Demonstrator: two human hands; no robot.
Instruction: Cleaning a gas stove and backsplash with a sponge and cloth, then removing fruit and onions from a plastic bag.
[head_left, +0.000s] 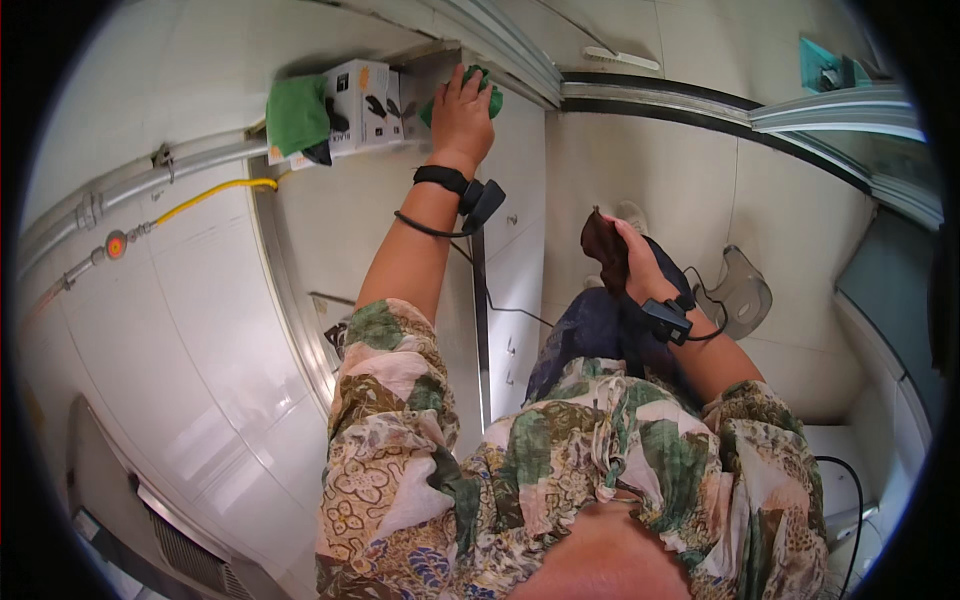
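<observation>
My left hand (463, 124) reaches out to the far end of the counter. Its fingers lie over a crumpled green cloth (495, 101), partly hidden beneath them. Just left of that hand stands a white glove box (365, 105) with pictures of black gloves and some writing. A second green cloth (296, 116) drapes over the boxes' left end, with something black showing beside it. Held low in front of my body, my right hand (641, 259) grips a dark brown cloth (604, 244) that hangs between thumb and fingers.
A metal pipe (195, 159) and a yellow gas hose (214, 196) run along the tiled wall. White cabinet fronts (517, 262) drop below the counter. A grey plastic stool (742, 296) stands on the floor at right. Beyond lies a sliding-door track (660, 94); a range hood (180, 540) looms lower left.
</observation>
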